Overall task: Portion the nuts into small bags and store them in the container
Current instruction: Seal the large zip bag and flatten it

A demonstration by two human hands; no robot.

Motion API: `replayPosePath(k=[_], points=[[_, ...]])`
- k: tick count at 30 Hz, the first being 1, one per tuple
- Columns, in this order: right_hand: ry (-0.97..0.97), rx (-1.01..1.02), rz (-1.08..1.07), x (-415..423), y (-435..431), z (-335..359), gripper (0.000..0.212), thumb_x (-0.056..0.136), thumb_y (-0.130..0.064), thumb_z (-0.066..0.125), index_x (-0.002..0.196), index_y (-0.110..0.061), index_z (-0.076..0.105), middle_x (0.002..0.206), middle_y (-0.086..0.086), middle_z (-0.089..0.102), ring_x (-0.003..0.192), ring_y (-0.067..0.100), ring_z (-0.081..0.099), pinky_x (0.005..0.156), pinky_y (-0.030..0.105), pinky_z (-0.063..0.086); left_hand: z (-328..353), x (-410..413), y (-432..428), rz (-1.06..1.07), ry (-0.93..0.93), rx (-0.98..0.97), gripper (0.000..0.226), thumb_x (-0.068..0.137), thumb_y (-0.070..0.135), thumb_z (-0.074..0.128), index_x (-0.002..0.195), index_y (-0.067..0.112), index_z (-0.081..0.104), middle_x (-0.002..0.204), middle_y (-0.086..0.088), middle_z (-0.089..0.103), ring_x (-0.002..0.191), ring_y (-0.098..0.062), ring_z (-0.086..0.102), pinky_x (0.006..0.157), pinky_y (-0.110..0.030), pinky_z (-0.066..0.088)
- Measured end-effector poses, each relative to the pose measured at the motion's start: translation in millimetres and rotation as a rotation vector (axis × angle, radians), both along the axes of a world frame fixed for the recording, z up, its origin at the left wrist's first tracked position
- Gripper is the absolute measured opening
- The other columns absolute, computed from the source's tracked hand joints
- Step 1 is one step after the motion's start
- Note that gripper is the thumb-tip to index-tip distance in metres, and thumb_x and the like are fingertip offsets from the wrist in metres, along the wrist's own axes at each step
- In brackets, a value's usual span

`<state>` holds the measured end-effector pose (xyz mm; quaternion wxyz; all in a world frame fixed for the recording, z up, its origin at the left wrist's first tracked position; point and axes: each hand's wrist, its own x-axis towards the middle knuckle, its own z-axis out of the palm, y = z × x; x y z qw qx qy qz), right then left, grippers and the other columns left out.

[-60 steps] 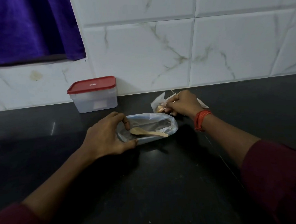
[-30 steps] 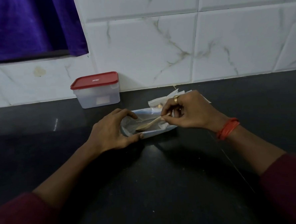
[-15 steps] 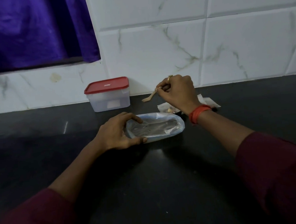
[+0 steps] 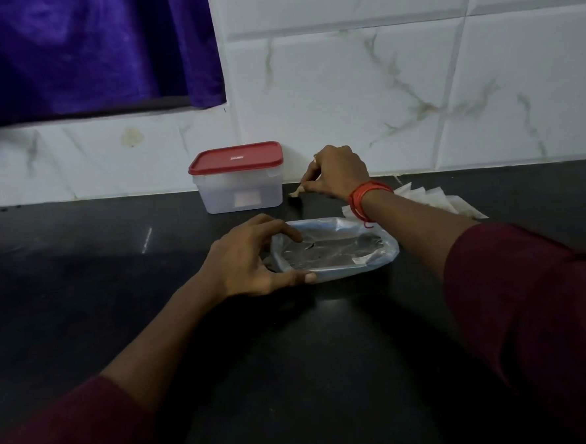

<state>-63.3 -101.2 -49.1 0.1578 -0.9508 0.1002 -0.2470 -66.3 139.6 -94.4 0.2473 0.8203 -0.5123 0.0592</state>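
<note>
The left hand (image 4: 249, 258) grips the bag (image 4: 341, 253) rim, fingers curled; the right hand (image 4: 340, 172) pinches the spoon (image 4: 296, 193) beside the container (image 4: 239, 187).

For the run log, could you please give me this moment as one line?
left hand: holds bag rim | right hand: pinches spoon beside container | lid: on | small bags: behind right wrist
</note>
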Motion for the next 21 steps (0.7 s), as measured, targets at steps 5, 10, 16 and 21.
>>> replayPosePath(k=[5,10,16,21], points=[[0.104,-0.034,0.026,20.5,7.3,3.0,0.017,0.073,-0.03,0.088,0.077,-0.017,0.078,0.076,-0.003,0.073,0.074,0.016,0.067,0.064,0.026,0.049,0.8,-4.4,-2.3,-0.013,-0.039,-0.037,0.07,0.061,0.086,0.061,0.116,0.043,0.061,0.127,0.018,0.052,0.102,-0.002,0.056,0.079,-0.027,0.053],[0.17,-0.084,0.025,38.7,9.6,-5.0,0.024,0.069,-0.031,0.091,0.081,-0.014,0.077,0.083,0.002,0.074,0.077,0.022,0.067,0.072,0.032,0.056,2.7,-6.1,-3.3,-0.058,-0.048,-0.138,0.053,0.067,0.075,0.068,0.105,0.037,0.066,0.121,0.015,0.057,0.103,-0.007,0.059,0.083,-0.035,0.055],[0.203,-0.088,0.03,48.3,6.6,-12.9,0.024,0.07,-0.031,0.09,0.079,-0.014,0.076,0.079,0.0,0.071,0.077,0.023,0.068,0.077,0.037,0.059,0.0,-3.2,-3.9,-0.066,-0.062,-0.12,0.05,0.069,0.072,0.072,0.105,0.037,0.068,0.125,0.015,0.059,0.105,-0.006,0.06,0.083,-0.036,0.056],[0.182,-0.104,0.041,42.4,7.2,-14.6,0.022,0.074,-0.041,0.086,0.085,-0.024,0.078,0.08,-0.008,0.069,0.078,0.016,0.063,0.066,0.028,0.046,-4.0,0.0,-4.3,-0.075,-0.029,-0.097,0.053,0.069,0.075,0.069,0.106,0.037,0.068,0.129,0.014,0.058,0.109,-0.006,0.059,0.085,-0.036,0.056]])
